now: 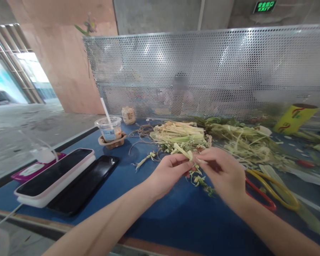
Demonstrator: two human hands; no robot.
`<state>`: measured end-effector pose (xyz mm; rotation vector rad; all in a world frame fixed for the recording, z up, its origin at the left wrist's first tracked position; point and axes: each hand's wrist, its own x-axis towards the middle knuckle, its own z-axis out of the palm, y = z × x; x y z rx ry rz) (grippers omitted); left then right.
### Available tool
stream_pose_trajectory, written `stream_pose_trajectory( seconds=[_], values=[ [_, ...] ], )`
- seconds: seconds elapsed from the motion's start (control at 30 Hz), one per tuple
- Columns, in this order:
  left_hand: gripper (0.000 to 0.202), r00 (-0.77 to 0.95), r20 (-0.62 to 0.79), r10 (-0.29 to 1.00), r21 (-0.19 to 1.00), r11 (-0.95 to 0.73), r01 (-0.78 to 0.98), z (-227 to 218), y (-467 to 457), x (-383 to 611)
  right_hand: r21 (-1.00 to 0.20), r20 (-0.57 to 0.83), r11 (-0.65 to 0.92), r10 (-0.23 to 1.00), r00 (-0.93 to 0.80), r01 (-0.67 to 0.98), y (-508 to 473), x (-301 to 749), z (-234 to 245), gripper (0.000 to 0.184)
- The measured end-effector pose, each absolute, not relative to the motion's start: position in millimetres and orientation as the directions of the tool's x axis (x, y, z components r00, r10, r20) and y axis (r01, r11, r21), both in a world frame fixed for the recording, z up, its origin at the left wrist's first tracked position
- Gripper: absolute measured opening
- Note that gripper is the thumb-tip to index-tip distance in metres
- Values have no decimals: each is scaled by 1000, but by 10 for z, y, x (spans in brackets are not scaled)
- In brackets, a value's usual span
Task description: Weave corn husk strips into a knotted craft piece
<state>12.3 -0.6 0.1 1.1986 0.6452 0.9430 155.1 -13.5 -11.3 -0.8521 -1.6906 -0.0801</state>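
Note:
My left hand point(172, 174) is closed, thumb and fingers pinching a pale green strip of husk point(186, 152). Close beside it, my right hand point(225, 176) also pinches at the strip, its fingertips nearly meeting the left ones. Below the fingers hangs a thin sprig with small green buds point(200, 181); whether it is joined to the strip I cannot tell. Just beyond my hands lies a pile of pale yellow-green husk strips point(178, 132), with more budded sprigs point(170, 146) along its near side. Another small sprig point(146, 160) rests on the blue tabletop point(160, 217).
At left are two phones, one point(56, 174) raised on a white block, one black point(85, 185), and a plastic cup point(109, 128) with a straw. Right of my hands lie red point(264, 199) and yellow point(280, 193) loop handles, husks point(242, 142) and a yellow tube point(294, 119). A perforated metal screen point(154, 71) stands behind.

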Motion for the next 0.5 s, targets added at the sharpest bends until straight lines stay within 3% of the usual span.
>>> stream_pose_trajectory(
  seconds=[0.07,0.17,0.33,0.5],
  values=[
    [16,501,19,865,936,161,-312,12,-16,124,-138,915,778,337,-221,613,-146,1596,-105,17],
    [12,506,19,862,925,177,-335,22,-9,111,-24,836,802,343,-428,597,-133,1694,-58,24],
    [10,470,41,882,960,95,-264,-16,33,75,-59,632,842,447,-633,536,-85,1804,31,31],
    [16,481,87,873,991,-27,-130,-56,36,76,-275,648,760,599,-470,589,-87,1729,44,14]
  ],
)
